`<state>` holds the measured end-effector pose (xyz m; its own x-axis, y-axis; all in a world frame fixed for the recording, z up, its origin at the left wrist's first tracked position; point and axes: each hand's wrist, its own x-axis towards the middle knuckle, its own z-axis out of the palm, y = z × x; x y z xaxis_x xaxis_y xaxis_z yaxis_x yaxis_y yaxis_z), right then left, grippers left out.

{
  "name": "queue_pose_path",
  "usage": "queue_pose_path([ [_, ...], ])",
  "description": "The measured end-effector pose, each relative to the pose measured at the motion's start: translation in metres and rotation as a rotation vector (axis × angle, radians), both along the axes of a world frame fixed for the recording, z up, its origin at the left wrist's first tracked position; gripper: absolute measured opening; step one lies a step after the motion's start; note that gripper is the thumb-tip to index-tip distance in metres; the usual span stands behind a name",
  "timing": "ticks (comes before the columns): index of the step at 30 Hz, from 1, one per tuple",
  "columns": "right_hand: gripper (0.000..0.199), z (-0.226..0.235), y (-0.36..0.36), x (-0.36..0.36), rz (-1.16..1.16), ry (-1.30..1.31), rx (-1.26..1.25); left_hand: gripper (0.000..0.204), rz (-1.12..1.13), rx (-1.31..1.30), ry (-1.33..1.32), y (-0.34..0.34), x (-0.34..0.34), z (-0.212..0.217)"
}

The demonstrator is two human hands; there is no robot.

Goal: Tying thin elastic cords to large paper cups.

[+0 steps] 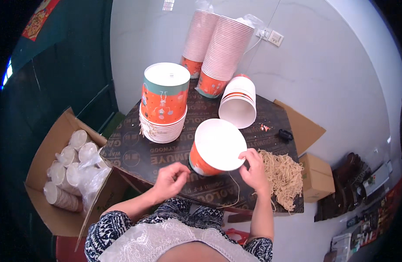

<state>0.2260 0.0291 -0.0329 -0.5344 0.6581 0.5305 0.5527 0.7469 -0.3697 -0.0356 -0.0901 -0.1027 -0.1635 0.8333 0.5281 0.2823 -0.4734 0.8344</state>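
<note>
Several stacks of pale paper containers (pixel 61 198) lie in an open cardboard box (pixel 37 180), at the left of the table (pixel 133 161). On the table's left part I see an upside-down stack of orange buckets (pixel 165 101), with beige string at its rims. Next comes the person's left hand (pixel 172 181), its fingers curled narrow, near the base of one orange bucket (pixel 220 144); whether it pinches something thin, I cannot tell. This bucket is at the middle of the near side, its white mouth turned upward. Behind it, two tall nested stacks (pixel 220 52) stand in clear plastic by the wall, and some buckets (pixel 238 102) lie on their side. The right hand (pixel 253 168) holds the bucket's rim, at its right, between thumb and fingers. Below, a thin string (pixel 238 192) curves toward the table edge. Further right are a heap of beige string (pixel 283 177), a small black object (pixel 285 135) and a brown carton (pixel 318 179).
</note>
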Motion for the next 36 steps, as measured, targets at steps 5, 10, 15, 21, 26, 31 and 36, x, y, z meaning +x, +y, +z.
queue_pose_path([
  [5,0.02,-0.005,0.026,0.018,0.192,0.069,-0.119,0.041,0.063,0.126,0.149,0.012,-0.037,0.025],
  [10,0.016,0.005,0.027,0.003,0.278,0.073,-0.244,0.062,-0.304,0.144,0.571,0.014,-0.048,0.08],
  [15,0.027,0.001,0.02,-0.009,0.308,0.405,-0.639,0.029,-0.468,0.166,0.732,0.032,-0.05,0.084],
  [21,0.017,0.011,0.036,0.028,0.208,0.042,-0.601,0.017,-0.659,0.139,0.769,0.037,-0.051,0.101],
  [26,0.017,0.054,0.028,0.048,0.223,0.018,-0.641,0.012,-0.534,0.224,1.039,0.032,-0.043,0.116],
  [31,0.021,0.066,0.011,0.055,0.236,0.269,-0.651,0.016,-0.36,0.28,1.06,0.042,-0.031,0.112],
  [36,0.018,0.065,-0.008,0.048,0.267,0.405,-0.591,0.018,-0.211,0.288,1.003,0.062,-0.01,0.096],
])
